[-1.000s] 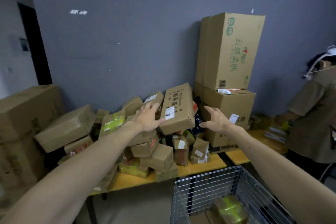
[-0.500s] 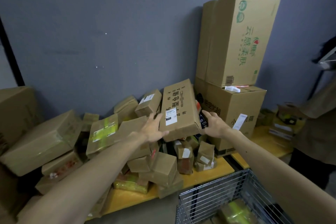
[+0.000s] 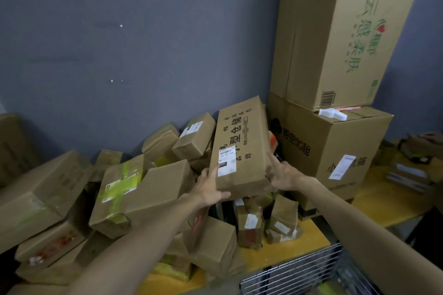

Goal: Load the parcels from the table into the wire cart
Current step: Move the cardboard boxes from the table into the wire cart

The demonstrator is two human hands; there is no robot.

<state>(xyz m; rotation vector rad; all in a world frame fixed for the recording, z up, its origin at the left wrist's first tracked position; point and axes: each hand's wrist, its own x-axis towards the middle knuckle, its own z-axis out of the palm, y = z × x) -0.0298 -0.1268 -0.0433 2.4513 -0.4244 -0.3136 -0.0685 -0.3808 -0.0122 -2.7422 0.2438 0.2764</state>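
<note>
Cardboard dominates the head view: a long flat parcel (image 3: 241, 145) with black printing and a white label lies tilted atop a jumbled heap of parcels (image 3: 134, 189) on a yellow desk (image 3: 282, 252). The left hand (image 3: 209, 190) clasps the parcel's near left corner, thumb under its front edge, while the right hand (image 3: 282, 175) grips its near right corner. Two big boxes (image 3: 335, 79) stand stacked at the desk's far right corner against a grey wall (image 3: 119, 43), just beside the held parcel. A wire cart (image 3: 294, 270) sits below the desk's near edge, at the lower right, its contents too dim to make out.
</note>
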